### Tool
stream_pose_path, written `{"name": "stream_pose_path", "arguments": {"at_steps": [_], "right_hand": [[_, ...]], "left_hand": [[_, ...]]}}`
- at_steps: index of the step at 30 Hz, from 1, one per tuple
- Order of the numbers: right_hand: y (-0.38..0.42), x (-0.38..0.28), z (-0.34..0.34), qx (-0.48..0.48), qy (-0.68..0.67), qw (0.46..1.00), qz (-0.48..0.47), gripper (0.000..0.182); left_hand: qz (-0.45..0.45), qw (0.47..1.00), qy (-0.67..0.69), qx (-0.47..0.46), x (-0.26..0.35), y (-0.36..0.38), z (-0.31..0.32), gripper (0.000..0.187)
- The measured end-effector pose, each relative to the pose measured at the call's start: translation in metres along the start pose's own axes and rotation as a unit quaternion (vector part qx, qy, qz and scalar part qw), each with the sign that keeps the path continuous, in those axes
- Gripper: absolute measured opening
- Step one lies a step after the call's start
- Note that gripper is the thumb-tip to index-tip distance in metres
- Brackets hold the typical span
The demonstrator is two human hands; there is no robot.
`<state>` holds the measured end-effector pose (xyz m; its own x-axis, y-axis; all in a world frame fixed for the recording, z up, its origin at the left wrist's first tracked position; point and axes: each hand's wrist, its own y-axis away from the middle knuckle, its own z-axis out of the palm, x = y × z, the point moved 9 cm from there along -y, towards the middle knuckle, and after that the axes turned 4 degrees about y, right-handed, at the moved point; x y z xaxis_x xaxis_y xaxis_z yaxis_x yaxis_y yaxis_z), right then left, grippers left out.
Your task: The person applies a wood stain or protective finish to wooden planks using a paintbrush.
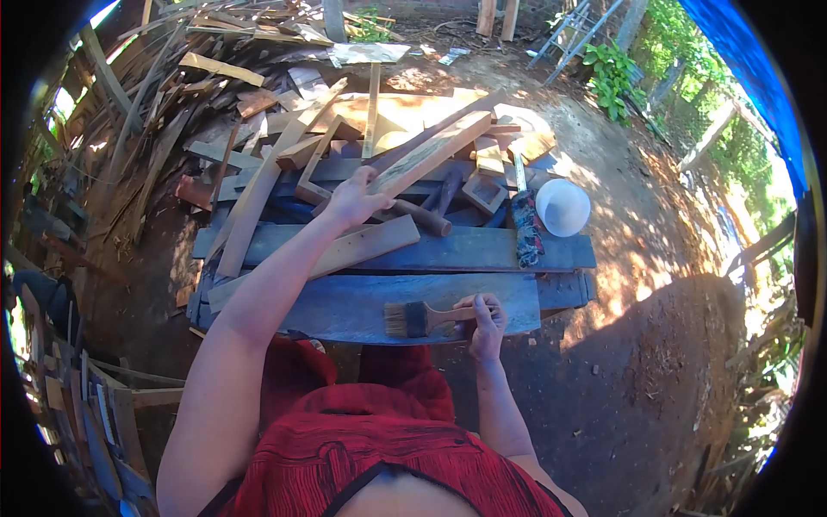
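Observation:
My right hand (485,323) is closed around the handle of a wide paintbrush (416,320). Its pale bristles point left, low over a grey-blue board (353,303) at the front of the bench. Farther out, my left hand (353,200) grips the near end of a wooden board (439,153) that slants up to the right across the pile. A thin dark strip of wood (431,133) runs alongside that board. Below my left hand lies a pale plank (366,246), and a rounded wooden piece (422,217) is just right of it.
A white bucket (563,208) stands on the bench's right side, beside a paint-smeared cloth-like piece (525,228). Several offcuts and small wooden frames (484,193) cover the bench's far half. Scrap wood (172,112) is heaped at the left, and a ladder (575,39) stands far right.

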<state>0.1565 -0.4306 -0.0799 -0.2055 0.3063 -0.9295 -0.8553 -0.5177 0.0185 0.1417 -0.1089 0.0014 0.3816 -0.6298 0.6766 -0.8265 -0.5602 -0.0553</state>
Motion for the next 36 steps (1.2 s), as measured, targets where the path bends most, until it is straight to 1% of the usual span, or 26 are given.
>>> {"name": "stream_pose_path", "arguments": {"at_steps": [1,2,3,4,5,6,7,8,9,11,16,18,19,21,25,27,28,29,31,33,35,36], "right_hand": [[0.000,-0.001,0.003,-0.006,-0.001,1.000,-0.001,0.021],[0.001,-0.001,0.002,0.001,0.005,1.000,-0.003,0.021],[0.000,-0.002,0.001,0.009,0.011,1.000,-0.007,0.021],[0.000,-0.003,0.000,0.008,0.011,1.000,-0.012,0.021],[0.000,-0.001,-0.001,0.008,0.007,1.000,-0.009,0.021],[0.000,0.001,-0.001,0.008,0.003,1.000,-0.006,0.021],[0.000,0.000,-0.001,0.007,0.003,1.000,-0.008,0.021],[0.001,-0.002,-0.001,0.006,0.001,1.000,-0.013,0.021],[0.000,-0.003,0.001,0.005,-0.001,1.000,-0.018,0.021],[-0.002,-0.001,0.001,0.005,-0.012,1.000,-0.018,0.021],[-0.002,0.003,-0.003,0.008,-0.021,1.000,-0.010,0.020],[-0.002,0.004,-0.002,0.004,-0.033,0.999,-0.004,0.020],[-0.002,0.006,-0.003,0.003,-0.033,0.999,0.000,0.020],[-0.005,0.006,-0.002,-0.006,-0.045,0.999,-0.007,0.021],[-0.003,0.007,0.000,0.014,-0.033,0.999,0.018,0.022],[-0.003,0.004,0.000,0.018,-0.010,1.000,0.002,0.023],[-0.003,0.003,-0.001,0.018,-0.005,1.000,0.004,0.023],[-0.003,0.003,-0.001,0.023,-0.001,1.000,0.007,0.023],[-0.004,0.004,0.000,0.026,0.004,1.000,0.010,0.024],[-0.004,0.003,0.000,0.036,0.009,0.999,0.013,0.023],[-0.003,0.002,0.002,0.028,0.004,0.999,0.021,0.023],[-0.002,0.003,0.004,0.026,-0.003,0.999,0.029,0.023]], "left_hand": [[0.026,0.997,0.069,-0.023,0.011,-0.001,-0.001,0.049],[0.027,0.997,0.068,-0.018,0.017,-0.002,-0.007,0.049],[-0.066,0.968,0.220,-0.103,0.018,0.002,0.001,0.046],[-0.156,0.899,0.364,-0.186,0.022,0.012,0.013,0.043],[-0.152,0.900,0.364,-0.186,0.026,0.012,0.010,0.043],[-0.177,0.847,0.460,-0.197,0.031,0.016,0.011,0.042],[-0.200,0.784,0.550,-0.206,0.036,0.021,0.011,0.041],[-0.210,0.767,0.573,-0.198,0.037,0.025,0.007,0.042],[-0.208,0.768,0.573,-0.197,0.039,0.033,0.000,0.042],[-0.200,0.705,0.651,-0.198,0.042,0.055,-0.015,0.044],[-0.181,0.705,0.660,-0.187,0.012,0.129,-0.064,0.050],[-0.178,0.707,0.656,-0.193,-0.007,0.161,-0.079,0.056],[-0.182,0.707,0.657,-0.190,-0.016,0.178,-0.084,0.056],[-0.180,0.656,0.707,-0.192,-0.029,0.210,-0.092,0.059],[-0.185,0.636,0.727,-0.179,-0.057,0.267,-0.089,0.060],[-0.224,0.631,0.722,-0.175,-0.080,0.292,-0.078,0.061],[-0.221,0.617,0.731,-0.188,-0.088,0.302,-0.073,0.059],[-0.221,0.614,0.734,-0.187,-0.097,0.310,-0.071,0.059],[-0.220,0.627,0.721,-0.196,-0.111,0.321,-0.074,0.057],[-0.233,0.622,0.724,-0.188,-0.121,0.326,-0.072,0.056],[-0.246,0.601,0.741,-0.172,-0.131,0.328,-0.068,0.056],[-0.246,0.600,0.742,-0.170,-0.135,0.328,-0.068,0.056]]}}
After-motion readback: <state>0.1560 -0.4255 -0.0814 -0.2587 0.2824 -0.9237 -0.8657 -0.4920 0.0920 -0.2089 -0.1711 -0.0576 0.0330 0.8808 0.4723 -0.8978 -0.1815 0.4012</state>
